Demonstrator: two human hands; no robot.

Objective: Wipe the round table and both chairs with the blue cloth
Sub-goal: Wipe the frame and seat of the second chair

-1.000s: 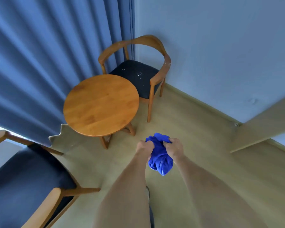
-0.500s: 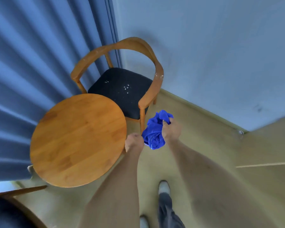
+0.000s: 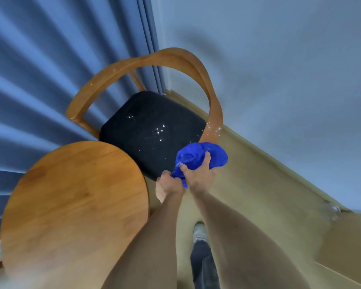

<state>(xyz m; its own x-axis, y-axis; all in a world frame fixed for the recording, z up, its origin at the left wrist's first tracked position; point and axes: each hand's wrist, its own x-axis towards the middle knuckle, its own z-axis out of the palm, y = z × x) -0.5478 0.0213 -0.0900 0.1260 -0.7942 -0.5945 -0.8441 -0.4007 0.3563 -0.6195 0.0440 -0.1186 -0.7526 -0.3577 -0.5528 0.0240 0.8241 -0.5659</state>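
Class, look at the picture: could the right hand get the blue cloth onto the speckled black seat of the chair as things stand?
Probably yes. The right hand grips the bunched blue cloth beside the black chair seat, and nothing lies between them.

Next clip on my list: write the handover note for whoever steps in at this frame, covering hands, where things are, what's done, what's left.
Right hand grips the bunched blue cloth at the front end of the chair's right armrest.
Left hand pinches the cloth's lower tail.
White specks show on the chair seat and on the armrest.
The round table stands left of the hands, touched by neither.
Done: no wiped surface is evident.
Left: this chair, the table, and the second chair, which is barely in view.
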